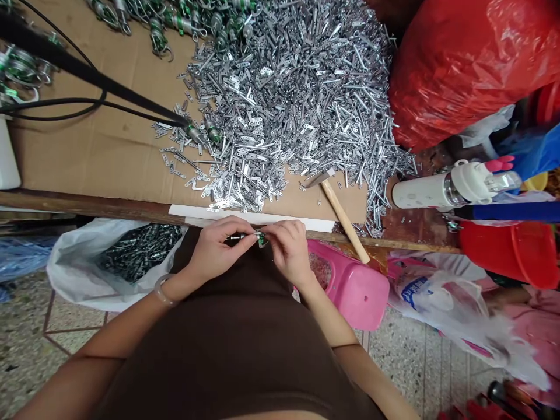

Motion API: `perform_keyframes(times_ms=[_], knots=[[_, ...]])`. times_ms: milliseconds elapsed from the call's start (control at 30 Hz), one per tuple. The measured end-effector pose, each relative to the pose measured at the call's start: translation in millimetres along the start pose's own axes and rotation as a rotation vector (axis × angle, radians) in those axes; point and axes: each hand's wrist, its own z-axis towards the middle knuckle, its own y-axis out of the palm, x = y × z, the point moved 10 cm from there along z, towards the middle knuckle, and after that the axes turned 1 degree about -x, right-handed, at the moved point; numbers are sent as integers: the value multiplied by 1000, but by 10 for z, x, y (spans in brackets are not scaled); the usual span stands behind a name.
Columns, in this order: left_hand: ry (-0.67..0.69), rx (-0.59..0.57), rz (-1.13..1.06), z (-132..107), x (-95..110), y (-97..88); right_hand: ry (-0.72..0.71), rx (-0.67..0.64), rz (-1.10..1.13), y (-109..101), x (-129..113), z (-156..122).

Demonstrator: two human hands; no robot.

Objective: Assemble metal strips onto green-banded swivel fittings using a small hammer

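My left hand (216, 248) and my right hand (289, 248) meet just below the table's front edge, over my lap. Both are closed in a pinch on one small green and silver metal piece (259, 237) held between them. A large heap of small flat silver metal strips (289, 99) covers the cardboard sheet (100, 146) on the table right above my hands. Finished green and silver pieces (175, 20) lie along the far edge.
A wooden-handled hammer (341, 213) lies at the table's edge, right of my hands. A white bag of dark metal parts (131, 251) sits at my left, a pink stool (354, 286) at my right. A white bottle (450, 186), red bag (464, 58) and red bucket (511, 251) crowd the right. Black cables (87, 102) cross the left.
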Motion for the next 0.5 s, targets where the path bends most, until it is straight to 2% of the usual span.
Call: perform_keyframes(times_ms=[200, 300, 400, 500], knots=[[45, 6, 21, -83, -26, 85, 104, 9, 37, 28, 77, -106], [237, 69, 222, -153, 23, 114, 189, -18, 22, 119, 215, -131], [481, 81, 488, -268, 48, 237, 315, -59, 32, 247, 389, -148], [565, 37, 666, -328, -47, 353, 420, -94, -31, 325, 487, -167]])
